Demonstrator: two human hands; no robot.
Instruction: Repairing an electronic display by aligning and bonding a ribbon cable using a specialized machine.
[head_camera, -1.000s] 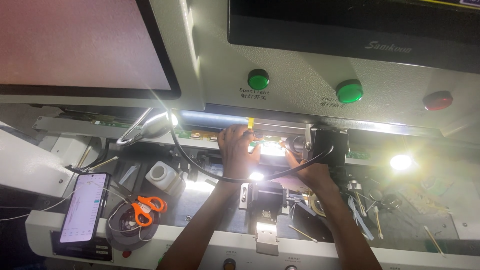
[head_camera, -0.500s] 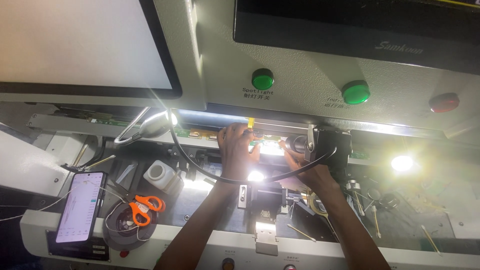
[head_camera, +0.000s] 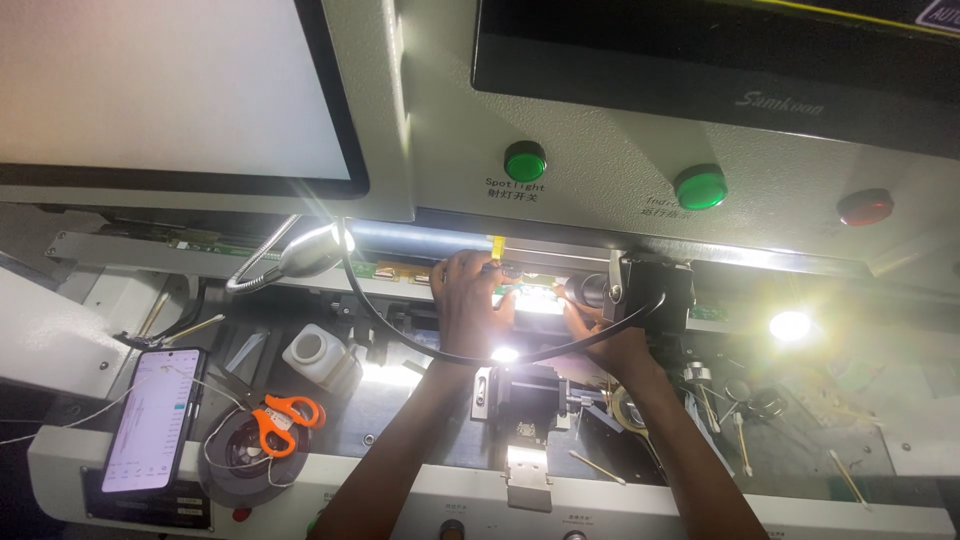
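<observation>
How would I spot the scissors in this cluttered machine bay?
Start at the big white screen at upper left and drop to the machine's front ledge, where a phone leans with its display lit. Just right of it lie the scissors on a dark round reel, the only thing there with bright orange handles.

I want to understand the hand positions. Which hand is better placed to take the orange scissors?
Probably the left hand: the orange scissors lie on its side, low at the left. The right hand is further right, beside the black camera block.

The left hand (head_camera: 470, 300) has edged slightly toward the right hand (head_camera: 610, 340).
</observation>
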